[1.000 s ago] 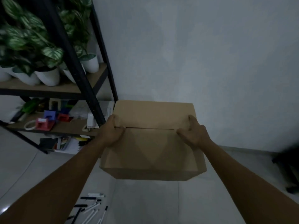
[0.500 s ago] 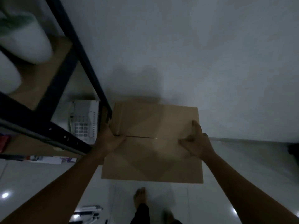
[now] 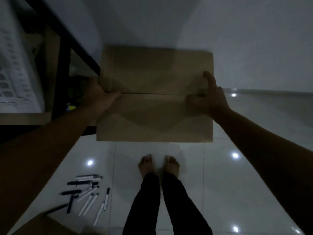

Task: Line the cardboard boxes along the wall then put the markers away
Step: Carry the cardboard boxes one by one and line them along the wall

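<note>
Gripping opposite sides of a closed brown cardboard box (image 3: 155, 94) at frame centre, the left hand (image 3: 100, 95) and right hand (image 3: 209, 97) curl over its top edges. Its far side lies against the grey wall (image 3: 186, 22), beside a black metal shelf frame (image 3: 67, 39). Black and white markers (image 3: 88, 192) lie scattered on the white tiled floor (image 3: 237, 184), lower left.

1. We see the cardboard box (image 3: 155, 94) filling the middle, its far edge close against the wall (image 3: 186, 22);
2. The black shelf frame (image 3: 79, 48) stands just beside the box's left side, crowding the left hand (image 3: 100, 97);
3. Right of the box, bare floor (image 3: 262, 124) lies open beyond the right hand (image 3: 210, 99);
4. Scattered markers (image 3: 88, 192) clutter the floor left of the feet (image 3: 159, 165).
</note>
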